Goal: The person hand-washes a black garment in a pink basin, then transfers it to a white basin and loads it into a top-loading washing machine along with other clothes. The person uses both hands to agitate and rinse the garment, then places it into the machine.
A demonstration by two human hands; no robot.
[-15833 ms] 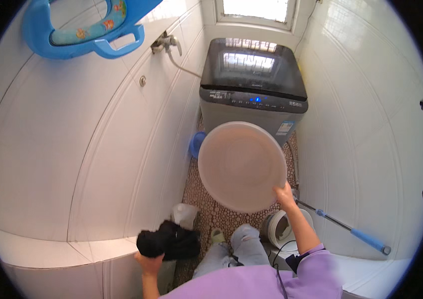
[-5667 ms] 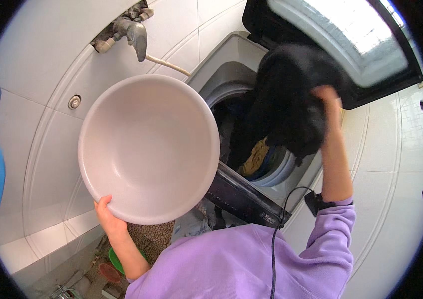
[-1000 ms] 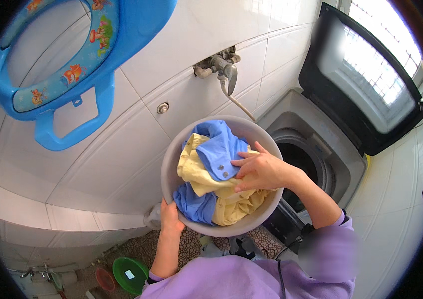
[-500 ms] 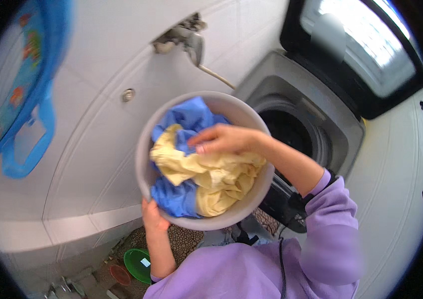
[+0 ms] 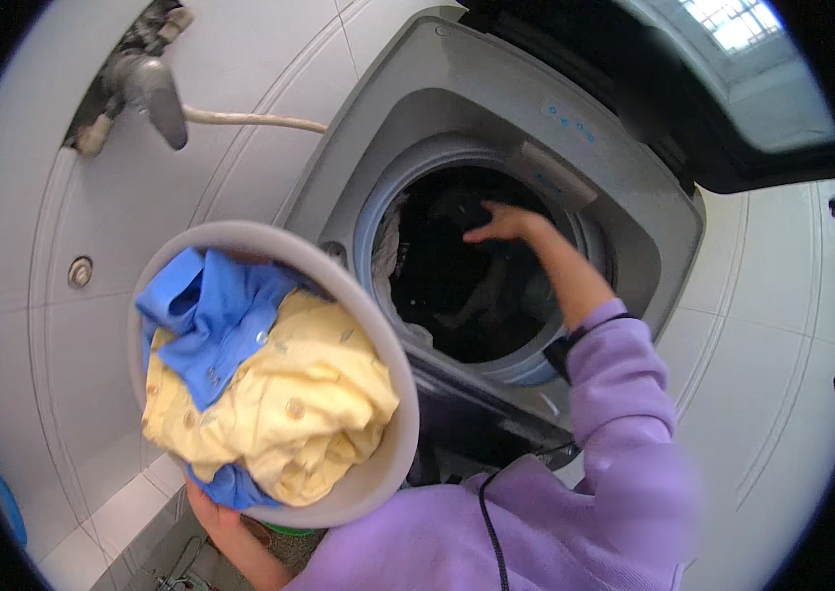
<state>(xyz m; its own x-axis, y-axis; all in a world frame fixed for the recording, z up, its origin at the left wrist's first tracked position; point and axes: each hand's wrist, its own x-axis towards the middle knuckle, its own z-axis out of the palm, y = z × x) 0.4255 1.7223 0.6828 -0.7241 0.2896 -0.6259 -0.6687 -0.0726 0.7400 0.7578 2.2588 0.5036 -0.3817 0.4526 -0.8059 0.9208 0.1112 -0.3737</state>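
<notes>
At the lower left, my left hand (image 5: 209, 510) grips the rim of a pale grey round basin (image 5: 400, 424), its fingers partly hidden underneath. The tilted basin holds a crumpled yellow garment (image 5: 285, 399) with a blue collared shirt (image 5: 211, 310) beside and beneath it. My right hand (image 5: 506, 223) reaches into the drum of a grey top-loading washing machine (image 5: 388, 98), thumb and fingers apart. Dark clothes (image 5: 452, 281) lie in the drum just by my fingertips, and a light grey cloth (image 5: 388, 251) shows along its left side.
The machine's dark-framed lid (image 5: 624, 79) stands raised at the upper right. A tap (image 5: 147, 89) with a pale hose (image 5: 250, 118) sticks out of the tiled wall on the left. A black cord (image 5: 491, 532) hangs down my purple sweatshirt.
My right hand has left the clothes in the basin and moved right into the drum. The basin, still in my left hand, appears lower and further left; the view has shifted toward the machine.
</notes>
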